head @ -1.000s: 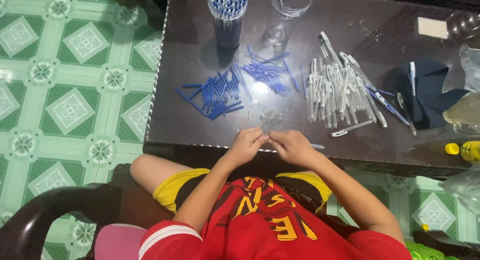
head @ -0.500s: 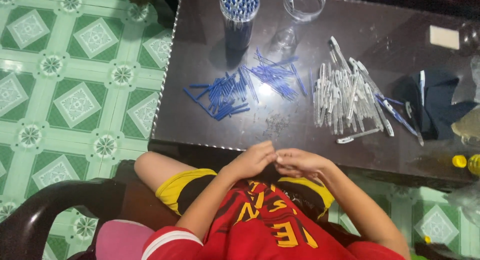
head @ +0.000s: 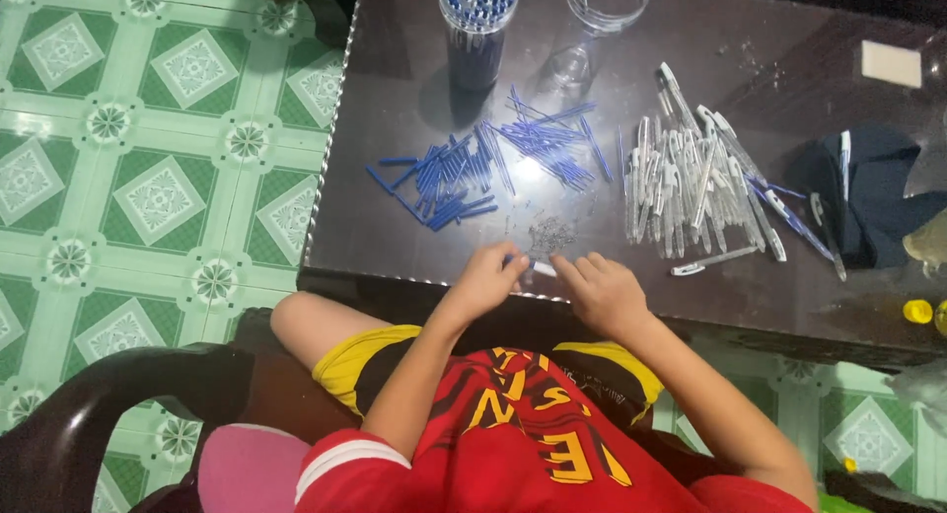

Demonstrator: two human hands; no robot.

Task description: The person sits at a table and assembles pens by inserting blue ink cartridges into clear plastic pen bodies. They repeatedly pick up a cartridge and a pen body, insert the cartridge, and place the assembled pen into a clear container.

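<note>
Dark glossy table [head: 414, 227] before me: my left hand [head: 485, 279] and right hand [head: 602, 292] together pinch a small white pen part [head: 542, 268], blue pen pieces [head: 449, 183] beyond them.

I see my left hand [head: 485, 276] and right hand [head: 602, 291] at the table's [head: 395, 227] near edge, a pen part [head: 543, 268] between them. Beyond lie small springs [head: 550, 233]; pen caps [head: 444, 183] left, refills [head: 547, 138] behind, pen barrels [head: 681, 183] right. A jar of pens [head: 477, 20] stands at the far edge.
</note>
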